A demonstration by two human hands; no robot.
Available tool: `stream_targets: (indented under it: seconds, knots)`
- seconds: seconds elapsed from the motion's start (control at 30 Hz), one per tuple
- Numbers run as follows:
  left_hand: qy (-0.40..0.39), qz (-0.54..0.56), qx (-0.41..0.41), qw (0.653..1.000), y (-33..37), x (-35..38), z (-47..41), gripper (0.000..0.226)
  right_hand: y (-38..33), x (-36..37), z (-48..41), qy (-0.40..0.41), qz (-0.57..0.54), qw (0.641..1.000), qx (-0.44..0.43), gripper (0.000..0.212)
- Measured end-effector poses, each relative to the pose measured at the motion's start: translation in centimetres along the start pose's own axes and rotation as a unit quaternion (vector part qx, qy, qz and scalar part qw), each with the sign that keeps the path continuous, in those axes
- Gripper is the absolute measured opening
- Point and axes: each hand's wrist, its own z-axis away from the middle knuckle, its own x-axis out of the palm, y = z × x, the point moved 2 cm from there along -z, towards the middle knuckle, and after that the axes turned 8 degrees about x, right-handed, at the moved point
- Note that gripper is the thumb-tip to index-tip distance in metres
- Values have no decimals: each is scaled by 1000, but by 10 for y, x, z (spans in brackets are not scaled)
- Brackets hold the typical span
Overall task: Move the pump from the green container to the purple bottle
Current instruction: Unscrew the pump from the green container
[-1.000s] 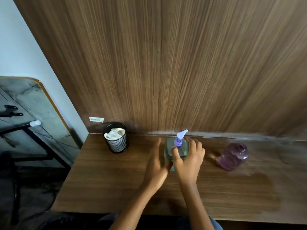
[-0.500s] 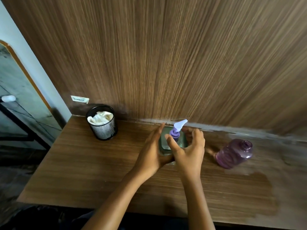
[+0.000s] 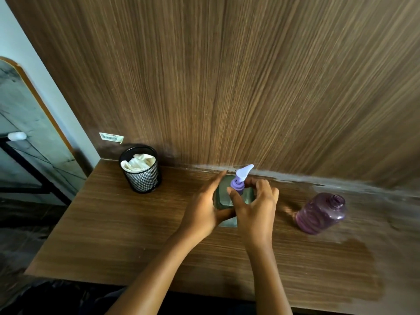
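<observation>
A green container (image 3: 223,196) stands near the back of the wooden table (image 3: 136,235), with a purple pump (image 3: 239,181) and its pale nozzle on top. My left hand (image 3: 204,209) wraps around the container's left side. My right hand (image 3: 255,206) has its thumb and fingers curled around the pump's purple collar. A purple bottle (image 3: 321,213) with an open neck sits to the right, apart from both hands. The container's lower part is hidden behind my hands.
A black mesh cup (image 3: 142,170) holding crumpled white material stands at the back left of the table. A wood-panelled wall (image 3: 250,87) rises right behind the table. Left of the table is a drop to the floor, with a marble-topped table (image 3: 25,123) beyond.
My left hand has closed in from beside the container to grip it. My right hand stays on the pump. The camera view has shifted slightly.
</observation>
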Motion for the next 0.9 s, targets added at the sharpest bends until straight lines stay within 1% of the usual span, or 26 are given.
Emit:
stream_targets:
  seconds: [0.23, 0.37, 0.43, 0.57, 0.67, 0.73, 0.8, 0.9]
  knots:
    - [2, 3, 9, 1000, 1, 0, 0, 84, -2, -4, 1, -82, -16, 996, -14, 21]
    - [0, 5, 7, 1000, -1, 0, 0, 87, -2, -10, 0, -138, -54, 989, 20, 24]
    - [2, 9, 6, 1000, -3, -1, 0, 86, -3, -10, 0, -131, -64, 989, 35, 27]
    - [-4, -4, 19, 1000, -2, -1, 0, 81, -4, -3, 4, -35, -55, 996, 61, 39]
    - [-6, -1, 22, 1000, 0, -2, 0, 79, -4, 0, 3, 3, -41, 998, 50, 32]
    - [-8, 3, 19, 1000, 1, -2, 0, 78, -4, 0, 2, -4, -49, 998, 48, 27]
    - [-4, 1, 15, 1000, 3, -2, 1, 75, -3, 0, 2, -34, -55, 997, 40, 20]
    - [-3, -4, 12, 1000, 1, 0, 0, 64, -2, -2, 1, -77, -59, 995, 27, 14]
